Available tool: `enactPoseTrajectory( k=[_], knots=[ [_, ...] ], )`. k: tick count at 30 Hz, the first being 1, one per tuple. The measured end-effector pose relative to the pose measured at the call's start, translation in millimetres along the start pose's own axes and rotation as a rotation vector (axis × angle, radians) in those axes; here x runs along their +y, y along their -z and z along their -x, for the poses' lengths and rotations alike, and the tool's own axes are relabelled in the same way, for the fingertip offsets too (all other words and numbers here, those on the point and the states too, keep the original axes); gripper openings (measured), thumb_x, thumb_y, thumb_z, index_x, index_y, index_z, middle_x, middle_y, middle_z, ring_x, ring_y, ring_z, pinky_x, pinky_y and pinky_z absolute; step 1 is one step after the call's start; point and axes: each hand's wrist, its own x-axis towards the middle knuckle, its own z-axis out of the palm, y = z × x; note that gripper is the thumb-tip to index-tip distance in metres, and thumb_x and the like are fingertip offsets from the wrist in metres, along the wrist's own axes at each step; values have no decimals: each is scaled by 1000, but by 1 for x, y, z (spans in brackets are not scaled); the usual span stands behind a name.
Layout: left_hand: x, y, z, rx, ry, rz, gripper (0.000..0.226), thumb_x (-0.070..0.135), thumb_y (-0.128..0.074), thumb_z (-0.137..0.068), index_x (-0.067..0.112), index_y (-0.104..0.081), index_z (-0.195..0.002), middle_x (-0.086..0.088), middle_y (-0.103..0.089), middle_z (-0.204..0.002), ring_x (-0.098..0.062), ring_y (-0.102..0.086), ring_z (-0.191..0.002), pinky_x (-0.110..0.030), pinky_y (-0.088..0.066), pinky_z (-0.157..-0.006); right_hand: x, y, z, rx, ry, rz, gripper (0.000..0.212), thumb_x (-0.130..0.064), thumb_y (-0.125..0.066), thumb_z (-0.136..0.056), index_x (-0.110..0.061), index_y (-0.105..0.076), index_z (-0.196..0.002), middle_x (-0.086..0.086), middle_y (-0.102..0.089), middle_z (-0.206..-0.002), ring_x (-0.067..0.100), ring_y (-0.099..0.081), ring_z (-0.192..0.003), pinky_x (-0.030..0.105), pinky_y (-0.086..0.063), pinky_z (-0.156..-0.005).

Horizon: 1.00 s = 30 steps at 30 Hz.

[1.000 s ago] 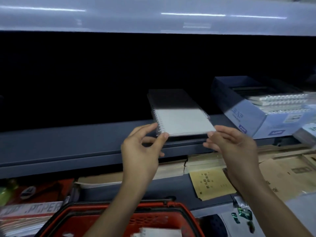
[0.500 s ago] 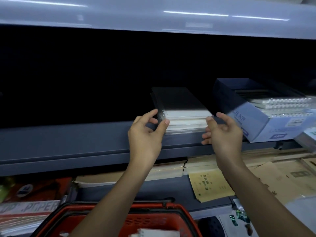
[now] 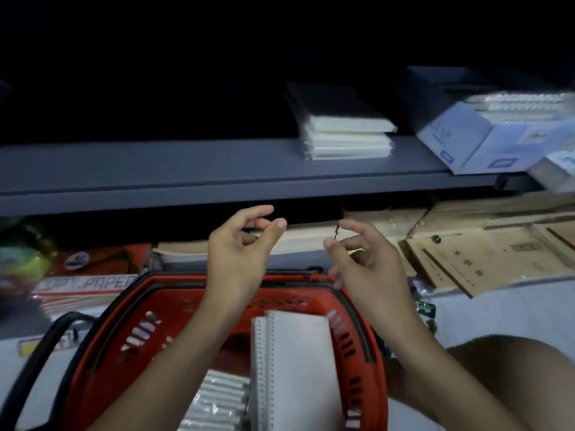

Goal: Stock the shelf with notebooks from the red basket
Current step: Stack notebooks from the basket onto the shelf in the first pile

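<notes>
Head view: two wrapped cream-paged notebooks (image 3: 347,132) sit stacked on the grey metal shelf (image 3: 155,169); left hand (image 3: 239,259) and right hand (image 3: 367,265) hover loosely curled, empty, above the red plastic basket (image 3: 124,321) holding white spiral notebooks (image 3: 295,362) left to stock.

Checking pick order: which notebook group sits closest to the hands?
The spiral notebooks standing in the red basket, below both hands. The wrapped stack and the boxed ones sit up on the shelf.
</notes>
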Motion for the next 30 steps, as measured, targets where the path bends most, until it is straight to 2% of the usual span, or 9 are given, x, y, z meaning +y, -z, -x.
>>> enactPoseTrajectory(
  k=[7, 9, 11, 16, 19, 23, 26, 28, 30],
  knots=[
    [-99, 27, 73, -71, 328, -138, 17, 10, -78, -84, 20, -70, -96, -8, -66, -85, -14, -58, -59, -23, -48, -47, 68, -15, 44, -194, -178, 207, 17, -30, -67, -92, -25, -62, -107, -9, -65, -81, 20, -69, -79, 42, -57, -75],
    [-128, 32, 93, -120, 388, -300, 18, 7, -79, -82, 16, -71, -96, -4, -65, -81, -14, -60, -64, -23, -49, -63, 94, -19, 50, -310, -338, 349, 12, -31, -67, -92, -22, -62, -97, -7, -63, -81, 18, -63, -78, 37, -51, -76],
    [-145, 34, 110, -256, 387, -511, 21, 10, -77, -81, 11, -73, -102, -2, -65, -83, -16, -63, -75, -17, -42, -75, 119, -27, 59, -422, -566, 367, 29, -33, -68, -90, -11, -64, -108, 5, -63, -97, 19, -58, -84, 33, -47, -75],
    [-145, 25, 129, -428, 263, -894, 27, 14, -65, -82, 7, -64, -109, -18, -64, -108, -36, -66, -97, -32, -51, -82, 151, -39, 81, -352, -747, 343, 19, -25, -69, -85, -6, -74, -86, 2, -66, -78, 16, -62, -72, 26, -45, -62],
    [-136, 14, 135, -428, 307, -933, 37, 16, -64, -85, 4, -56, -119, -19, -63, -113, -35, -65, -102, -34, -50, -82, 155, -42, 83, -319, -819, 306, 22, -25, -70, -82, -10, -74, -97, 1, -70, -88, 15, -64, -78, 25, -48, -62],
    [-141, 18, 143, -333, 380, -793, 38, 9, -65, -81, 8, -60, -119, -14, -65, -108, -30, -66, -96, -32, -53, -82, 159, -42, 85, -288, -876, 258, 13, -13, -72, -83, -8, -70, -94, 7, -69, -91, 23, -66, -84, 27, -49, -66],
    [-142, 28, 148, -188, 610, -427, 39, -5, -62, -82, 23, -66, -109, -3, -70, -105, -17, -67, -92, -19, -53, -74, 153, -38, 86, -271, -863, 257, 18, -8, -66, -83, -1, -71, -99, 11, -71, -95, 29, -69, -91, 31, -53, -72],
    [-133, 30, 150, -132, 718, -192, 44, -13, -57, -85, 20, -67, -112, 5, -73, -96, -8, -68, -85, -10, -50, -64, 142, -33, 85, -252, -864, 221, 17, -3, -64, -85, 1, -70, -100, 13, -71, -96, 29, -68, -88, 33, -54, -73],
    [-122, 33, 145, -80, 783, 2, 42, -13, -54, -87, 12, -70, -117, -2, -77, -98, -13, -71, -82, -14, -51, -58, 127, -23, 85, -243, -873, 145, 7, 2, -64, -87, -4, -67, -87, 13, -68, -92, 25, -65, -76, 29, -51, -65]
  ],
)
